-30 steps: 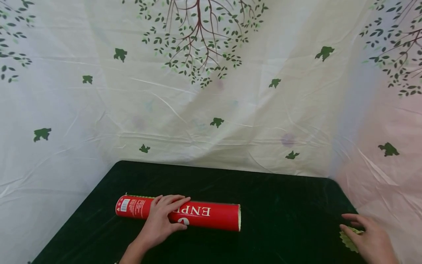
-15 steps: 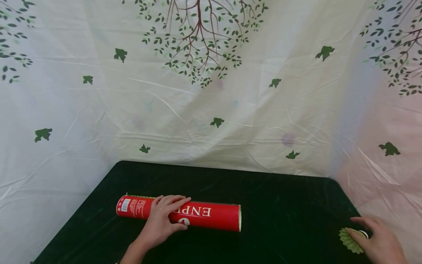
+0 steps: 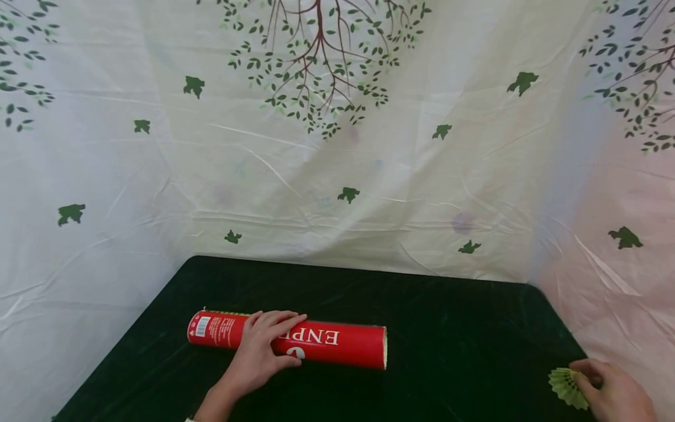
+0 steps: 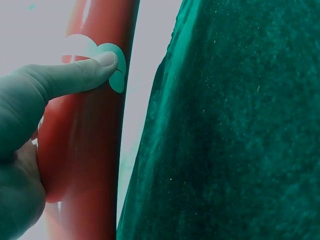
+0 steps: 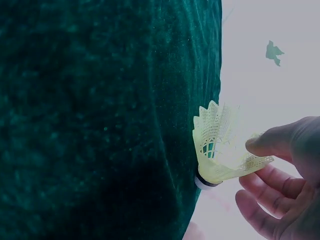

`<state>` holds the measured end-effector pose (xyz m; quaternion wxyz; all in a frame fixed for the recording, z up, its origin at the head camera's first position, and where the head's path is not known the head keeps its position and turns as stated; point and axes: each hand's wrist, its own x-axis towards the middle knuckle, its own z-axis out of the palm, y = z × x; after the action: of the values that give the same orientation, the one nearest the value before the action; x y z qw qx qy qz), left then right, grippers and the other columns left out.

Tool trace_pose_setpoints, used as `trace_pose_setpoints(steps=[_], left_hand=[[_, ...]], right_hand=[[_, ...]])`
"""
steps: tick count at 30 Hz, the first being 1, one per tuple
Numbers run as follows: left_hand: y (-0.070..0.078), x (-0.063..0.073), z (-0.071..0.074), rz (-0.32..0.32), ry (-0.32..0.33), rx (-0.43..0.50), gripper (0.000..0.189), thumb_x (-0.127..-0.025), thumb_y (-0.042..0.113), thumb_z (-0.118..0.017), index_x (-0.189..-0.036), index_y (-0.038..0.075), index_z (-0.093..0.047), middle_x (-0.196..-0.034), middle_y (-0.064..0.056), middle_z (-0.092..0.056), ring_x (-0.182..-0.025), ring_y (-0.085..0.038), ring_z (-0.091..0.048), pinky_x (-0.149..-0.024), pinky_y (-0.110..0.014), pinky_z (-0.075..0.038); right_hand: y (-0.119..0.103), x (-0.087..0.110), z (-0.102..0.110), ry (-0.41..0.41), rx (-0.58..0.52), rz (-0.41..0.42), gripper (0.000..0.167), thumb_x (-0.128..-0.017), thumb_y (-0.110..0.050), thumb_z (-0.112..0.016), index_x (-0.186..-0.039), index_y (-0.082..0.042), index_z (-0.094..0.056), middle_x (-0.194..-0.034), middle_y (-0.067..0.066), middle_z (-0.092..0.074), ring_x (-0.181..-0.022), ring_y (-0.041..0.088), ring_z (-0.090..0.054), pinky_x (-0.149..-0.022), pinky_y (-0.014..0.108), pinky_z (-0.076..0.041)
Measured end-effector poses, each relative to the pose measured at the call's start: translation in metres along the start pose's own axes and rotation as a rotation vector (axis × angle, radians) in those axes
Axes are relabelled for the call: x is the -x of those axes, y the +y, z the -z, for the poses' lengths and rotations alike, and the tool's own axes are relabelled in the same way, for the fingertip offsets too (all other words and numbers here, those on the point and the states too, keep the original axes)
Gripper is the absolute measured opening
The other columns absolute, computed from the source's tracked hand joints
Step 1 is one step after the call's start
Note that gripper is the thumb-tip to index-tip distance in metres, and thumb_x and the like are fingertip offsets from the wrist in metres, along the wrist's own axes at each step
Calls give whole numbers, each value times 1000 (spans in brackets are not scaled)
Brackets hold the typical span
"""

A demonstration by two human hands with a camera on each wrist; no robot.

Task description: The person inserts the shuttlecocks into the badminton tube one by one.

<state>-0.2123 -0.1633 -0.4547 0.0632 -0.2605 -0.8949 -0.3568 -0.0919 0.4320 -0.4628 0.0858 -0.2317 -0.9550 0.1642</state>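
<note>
A red shuttlecock tube (image 3: 348,344) with white lettering lies on its side on the dark green tabletop. My left hand (image 3: 258,351) grips it around the middle, fingers over the top. In the left wrist view, the thumb (image 4: 82,77) lies across the red surface beside a white and green mark. At the table's right edge, my right hand (image 3: 617,390) pinches a yellow-green shuttlecock (image 3: 568,388). The right wrist view shows thumb and fingers at the netted skirt of the shuttlecock (image 5: 215,145), its base against the cloth edge.
Dark green cloth covers the table (image 3: 464,328), which has rounded far corners. Behind and at both sides hangs a pale sheet (image 3: 295,193) printed with branches and green bird shapes, close to the table's edges.
My right hand has shifted right and slightly down, and the shuttlecock has turned to show more of its ribbed skirt. The left hand and tube stay put.
</note>
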Motion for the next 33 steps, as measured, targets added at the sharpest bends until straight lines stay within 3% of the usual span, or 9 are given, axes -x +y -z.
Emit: trace_pose_setpoints(steps=[16,21,26,29,33], left_hand=[[0,0,1,-1,-2,-9,85,-68,22,-91,-140,47,-53,-137,9,-54,-127,-21,-48,-113,-62,-14],[-1,0,1,1,-4,-5,84,-68,22,-91,-140,46,-54,-137,9,-54,-127,-22,-47,-113,-62,-13],[0,0,0,4,-1,0,84,-68,22,-91,-139,47,-54,-137,9,-54,-127,-21,-47,-113,-62,-13],[0,0,1,3,1,0,85,-68,21,-91,-139,47,-54,-137,9,-54,-127,-21,-48,-113,-62,-13],[0,0,1,2,4,1,85,-68,21,-91,-139,48,-54,-137,9,-54,-126,-21,-48,-113,-61,-14]], right_hand=[[-8,1,-1,59,-15,-11,15,-87,-1,-69,-97,9,-66,-78,12,-64,-65,24,-58,-56,44,-47],[-20,5,0,142,-66,15,12,-88,1,-69,-97,8,-67,-81,16,-66,-65,25,-58,-52,40,-47],[-37,8,3,194,-147,98,13,-87,-1,-72,-98,6,-69,-86,18,-68,-71,30,-61,-53,37,-49],[-48,10,5,188,-208,139,15,-89,-3,-73,-101,5,-70,-88,17,-70,-73,28,-63,-52,29,-47],[-66,14,7,104,-325,109,24,-93,-13,-71,-111,4,-69,-95,17,-71,-76,21,-64,-54,24,-48]])
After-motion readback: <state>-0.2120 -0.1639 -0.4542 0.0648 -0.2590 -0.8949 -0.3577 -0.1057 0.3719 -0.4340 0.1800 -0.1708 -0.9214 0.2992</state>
